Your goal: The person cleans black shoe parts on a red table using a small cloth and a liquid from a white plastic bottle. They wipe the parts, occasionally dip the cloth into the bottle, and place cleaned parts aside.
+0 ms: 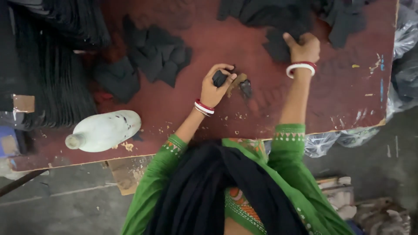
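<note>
Worn red-brown table (339,100) above grey concrete floor (65,209).

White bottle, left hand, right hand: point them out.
white bottle (104,129): head view, middle of its lying body.
left hand (215,87): head view, back of the hand.
right hand (303,48): head view, back of the hand.

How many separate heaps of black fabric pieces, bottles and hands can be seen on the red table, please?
Heaps of black fabric: 2
White bottle: 1
Hands, left hand gripping a small black piece, right hand on the far heap: 2
Total: 5
</note>
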